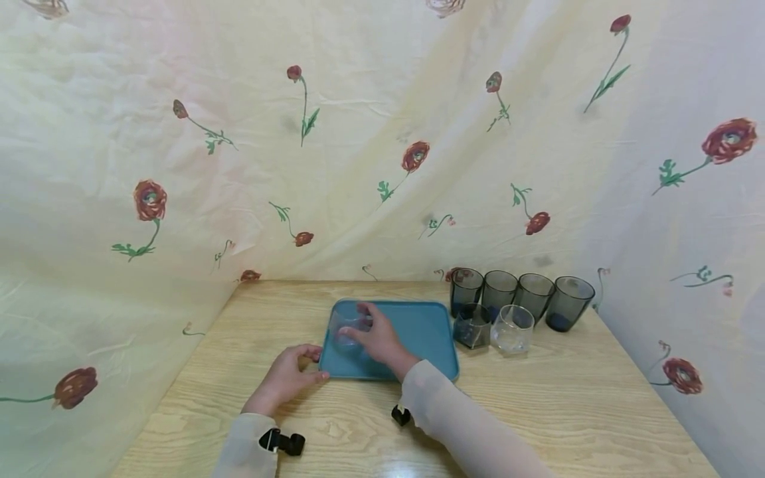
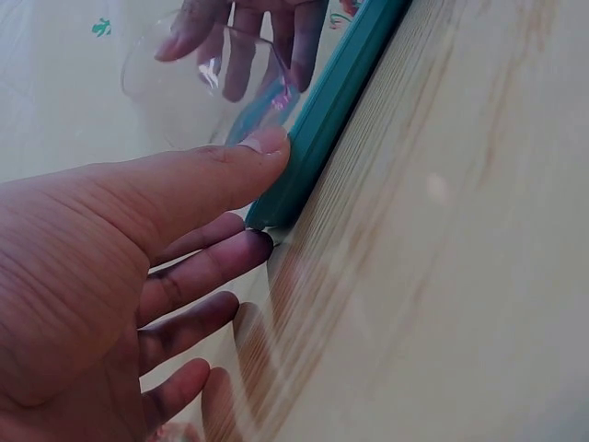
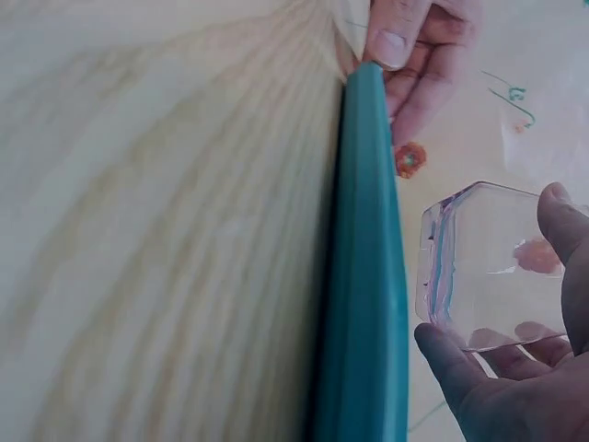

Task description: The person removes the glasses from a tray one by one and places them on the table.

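A blue-green rectangular tray [image 1: 415, 338] lies on the wooden table. Its left front corner is pinched by my left hand [image 1: 285, 380], with the thumb on the rim [image 2: 304, 166] and fingertips against the edge below it. Over the tray's left end, my right hand [image 1: 381, 337] grips a short clear glass [image 3: 488, 262], thumb on one side and fingers on the other. This glass has an angular, faceted base, seen in the right wrist view. Whether its base touches the tray cannot be told.
Right of the tray stand a short dark glass [image 1: 473, 326] and a short clear faceted tumbler [image 1: 512, 330]. Behind them, several tall smoked glasses [image 1: 534, 297] form a row. A floral cloth [image 1: 358, 166] hangs along the back and sides of the table [image 1: 574, 392].
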{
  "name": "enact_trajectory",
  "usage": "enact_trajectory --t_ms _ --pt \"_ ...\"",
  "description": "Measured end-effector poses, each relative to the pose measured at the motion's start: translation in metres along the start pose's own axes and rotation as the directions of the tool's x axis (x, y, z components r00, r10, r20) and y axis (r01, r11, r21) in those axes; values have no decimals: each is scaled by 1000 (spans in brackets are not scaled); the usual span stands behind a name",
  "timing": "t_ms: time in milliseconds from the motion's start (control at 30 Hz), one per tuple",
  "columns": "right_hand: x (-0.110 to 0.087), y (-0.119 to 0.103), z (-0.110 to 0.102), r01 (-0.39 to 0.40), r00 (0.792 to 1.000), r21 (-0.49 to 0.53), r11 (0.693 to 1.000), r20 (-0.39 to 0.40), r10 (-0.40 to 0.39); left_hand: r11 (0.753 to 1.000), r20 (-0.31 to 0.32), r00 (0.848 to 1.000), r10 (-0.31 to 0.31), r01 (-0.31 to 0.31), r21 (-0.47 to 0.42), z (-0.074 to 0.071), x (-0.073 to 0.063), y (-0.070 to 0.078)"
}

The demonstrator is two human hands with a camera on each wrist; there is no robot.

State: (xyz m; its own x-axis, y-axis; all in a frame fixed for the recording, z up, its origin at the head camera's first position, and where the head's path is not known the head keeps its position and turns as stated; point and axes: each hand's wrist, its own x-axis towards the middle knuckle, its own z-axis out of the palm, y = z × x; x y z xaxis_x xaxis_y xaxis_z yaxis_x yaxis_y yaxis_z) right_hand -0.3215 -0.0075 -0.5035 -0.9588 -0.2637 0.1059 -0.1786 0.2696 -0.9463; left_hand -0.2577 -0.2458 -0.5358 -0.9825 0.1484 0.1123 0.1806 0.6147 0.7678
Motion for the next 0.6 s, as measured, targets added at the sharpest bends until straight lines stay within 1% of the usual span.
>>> enact_trajectory --t_ms 133,267,500,600 --pt "-5 -2 -11 14 1000 26 1000 -23 -14 1000 -2 1000 -3 3 -5 0 -1 0" --pt "-12 -4 -24 41 998 28 999 -42 -40 1000 -2 1000 -6 6 -3 0 -2 1" --pt "-29 -12 -45 140 988 60 988 -75 -135 1000 -9 1000 -11 11 2 0 -3 4" --pt "-36 -13 -52 167 983 65 984 -93 -160 1000 -12 1000 -10 10 -1 0 -3 4"
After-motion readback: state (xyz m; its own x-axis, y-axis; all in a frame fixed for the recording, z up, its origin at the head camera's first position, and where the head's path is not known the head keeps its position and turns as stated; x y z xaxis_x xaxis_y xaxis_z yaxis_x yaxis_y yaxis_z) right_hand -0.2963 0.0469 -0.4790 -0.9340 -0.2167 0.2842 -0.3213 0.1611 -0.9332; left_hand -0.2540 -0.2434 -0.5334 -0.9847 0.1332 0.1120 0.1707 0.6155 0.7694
